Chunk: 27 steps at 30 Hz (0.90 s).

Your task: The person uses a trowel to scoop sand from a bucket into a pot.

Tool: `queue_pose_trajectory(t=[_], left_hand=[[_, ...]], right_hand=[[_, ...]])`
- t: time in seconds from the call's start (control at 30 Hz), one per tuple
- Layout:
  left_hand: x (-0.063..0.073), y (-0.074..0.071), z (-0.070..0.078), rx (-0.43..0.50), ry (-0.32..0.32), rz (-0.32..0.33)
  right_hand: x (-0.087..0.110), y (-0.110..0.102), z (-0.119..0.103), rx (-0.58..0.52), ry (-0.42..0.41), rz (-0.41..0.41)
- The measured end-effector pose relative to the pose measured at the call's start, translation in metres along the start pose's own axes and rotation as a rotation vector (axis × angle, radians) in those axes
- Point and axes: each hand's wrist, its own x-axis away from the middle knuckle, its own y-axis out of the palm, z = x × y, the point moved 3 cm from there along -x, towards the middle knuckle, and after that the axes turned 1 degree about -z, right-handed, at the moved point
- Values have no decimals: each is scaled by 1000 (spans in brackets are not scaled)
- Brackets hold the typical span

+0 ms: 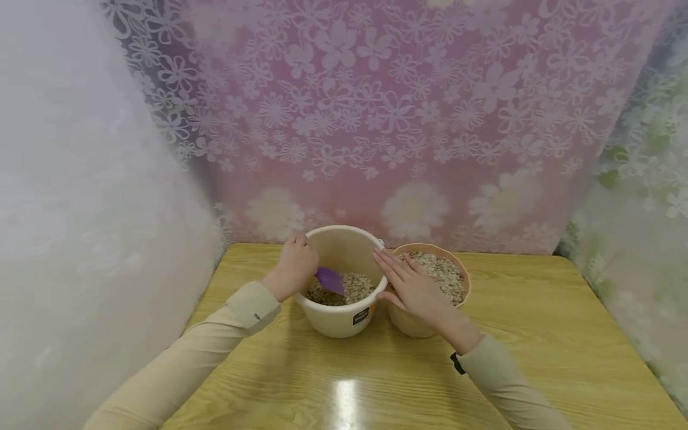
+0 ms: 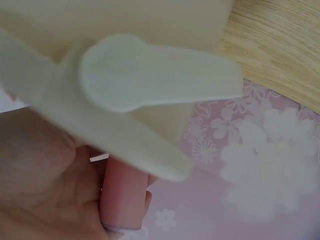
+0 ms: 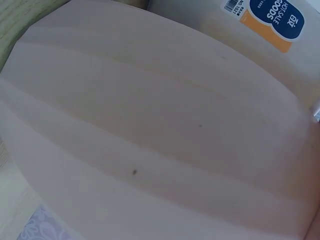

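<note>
My left hand [image 1: 294, 266] grips a small purple scoop [image 1: 330, 280] at the left rim of a cream bucket [image 1: 329, 322]. The scoop's blade tilts down into the bucket, over a layer of beige and brown flaky bits [image 1: 357, 288]. In the left wrist view the pinkish handle [image 2: 125, 195] lies in the palm beside the bucket's pale lug. My right hand [image 1: 416, 288] has its fingers extended, fingertips at the bucket's right rim, overlapping a peach ribbed container [image 1: 411, 325]. That container holds more of the same bits, close to its rim.
Both containers stand side by side on a wooden table [image 1: 500, 370]. A pink flowered cloth [image 1: 344, 119] hangs behind it, with a pale sheet [image 1: 97, 197] at the left and a patterned one at the right. The bucket bears a dark label [image 1: 361, 316].
</note>
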Motion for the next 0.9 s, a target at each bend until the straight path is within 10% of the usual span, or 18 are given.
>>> queue_pose_trajectory(t=[0.27,0.63,0.9], left_hand=[[-19,25,8,-50,0,-43],[-30,20,13,-115,29,185],[-40,22,19,45,54,101]], right_hand=[[-3,0,-6,-19,0,-21],[-2,-5,-7,-13,57,-67],[0,-4,-8,-38,89,-85]])
